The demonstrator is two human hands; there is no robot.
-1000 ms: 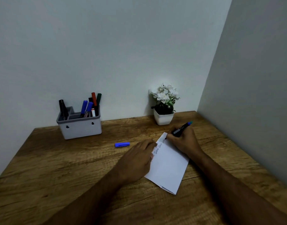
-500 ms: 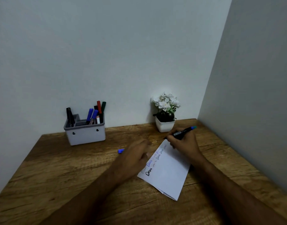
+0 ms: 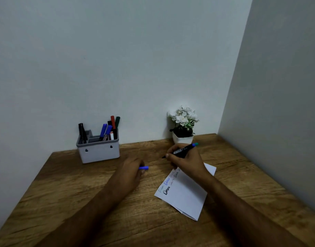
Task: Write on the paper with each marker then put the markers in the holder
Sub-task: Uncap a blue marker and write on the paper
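Blue cap (image 3: 144, 168) sits pinched in the left hand (image 3: 131, 172) on the wooden counter (image 3: 64, 189); the right hand (image 3: 186, 160) grips the marker (image 3: 184, 150) above the paper (image 3: 185, 191), holder (image 3: 98, 148) well apart.

The table (image 3: 67, 189) is wood with a visible grain and a matt, slightly rough look. The paper (image 3: 187, 195) is white, smooth and matt. The holder (image 3: 99, 152), left of centre, looks like matt grey plastic. The marker (image 3: 181, 150) has a dark, slightly glossy plastic body. The walls (image 3: 117, 59) are smooth and matt.
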